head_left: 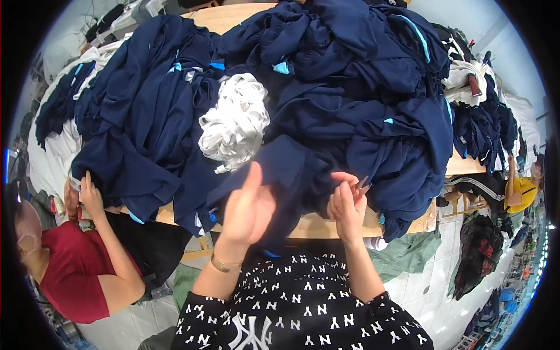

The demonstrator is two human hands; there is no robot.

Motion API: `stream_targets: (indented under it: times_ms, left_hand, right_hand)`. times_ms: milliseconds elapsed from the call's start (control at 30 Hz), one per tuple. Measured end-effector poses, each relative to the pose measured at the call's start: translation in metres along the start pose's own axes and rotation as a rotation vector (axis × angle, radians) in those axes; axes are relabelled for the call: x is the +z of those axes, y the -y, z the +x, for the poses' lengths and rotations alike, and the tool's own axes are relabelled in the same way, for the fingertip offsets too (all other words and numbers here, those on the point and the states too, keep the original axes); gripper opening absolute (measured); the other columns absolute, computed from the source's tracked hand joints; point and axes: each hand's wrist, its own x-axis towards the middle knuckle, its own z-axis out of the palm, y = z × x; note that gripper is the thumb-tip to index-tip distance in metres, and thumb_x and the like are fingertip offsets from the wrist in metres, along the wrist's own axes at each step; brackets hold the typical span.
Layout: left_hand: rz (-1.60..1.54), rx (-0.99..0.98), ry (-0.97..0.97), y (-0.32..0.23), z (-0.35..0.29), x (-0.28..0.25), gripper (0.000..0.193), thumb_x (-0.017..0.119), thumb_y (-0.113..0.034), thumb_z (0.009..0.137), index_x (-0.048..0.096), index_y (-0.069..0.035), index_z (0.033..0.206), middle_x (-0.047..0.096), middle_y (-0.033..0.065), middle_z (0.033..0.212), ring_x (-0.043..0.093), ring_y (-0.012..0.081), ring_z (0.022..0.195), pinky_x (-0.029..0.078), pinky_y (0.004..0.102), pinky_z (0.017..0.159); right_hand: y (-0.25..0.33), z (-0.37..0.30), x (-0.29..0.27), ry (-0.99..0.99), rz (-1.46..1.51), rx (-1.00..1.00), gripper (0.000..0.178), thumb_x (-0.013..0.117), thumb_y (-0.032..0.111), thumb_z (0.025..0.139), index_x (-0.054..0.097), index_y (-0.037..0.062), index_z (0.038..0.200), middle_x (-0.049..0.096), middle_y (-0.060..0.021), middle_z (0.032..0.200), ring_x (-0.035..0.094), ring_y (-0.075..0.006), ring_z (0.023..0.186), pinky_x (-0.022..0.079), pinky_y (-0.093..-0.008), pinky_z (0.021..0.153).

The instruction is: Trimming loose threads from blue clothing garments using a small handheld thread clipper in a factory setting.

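Near, wide fisheye view from the person's head, downward onto left hand (pixel 249 211) and right hand (pixel 347 205).

Black, white-lettered, short-sleeved top (pixel 315 293), slim gold-coloured bracelet (pixel 224 266)

In front of me a pale wooden table (pixel 318 226) shows bare along its near edge and again at its far side. Below, to my right, I see the floor (pixel 421 276), laid in white tiles with thin joint lines. A wooden stool (pixel 464 205) stands over there, partly hidden. Up to the right I make out a wall (pixel 513 58) — plain, pale, faintly bluish. A row of white lights (pixel 541 262) glows along the right rim; a blue light strip (pixel 6 166) shines at the left — the surroundings there are too blurred to tell.
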Motion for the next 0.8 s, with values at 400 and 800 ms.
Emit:
stream_targets:
  times_ms: [400,800]
  left_hand:
    - [-0.033,-0.178,-0.113,0.047,-0.007,-0.032,0.030,0.047,-0.031,0.095,0.058,-0.007,0.108,0.058,0.0021,0.107,0.050,0.0137,0.100,0.042,0.0345,0.085]
    - [-0.032,-0.036,-0.240,0.051,-0.006,-0.024,0.019,0.048,-0.012,0.094,0.062,0.001,0.090,0.064,0.0098,0.097,0.061,0.0180,0.092,0.049,0.0366,0.089]
  right_hand:
    - [-0.013,-0.007,0.014,0.037,-0.501,-0.132,0.025,0.067,0.006,0.081,0.057,0.0005,0.103,0.033,0.0110,0.057,0.028,0.0016,0.050,0.023,-0.0155,0.047]
    - [-0.015,-0.009,0.010,0.009,-0.587,-0.173,0.027,0.069,0.005,0.078,0.060,0.0018,0.103,0.038,0.0062,0.058,0.029,0.0002,0.050,0.025,-0.0169,0.045]
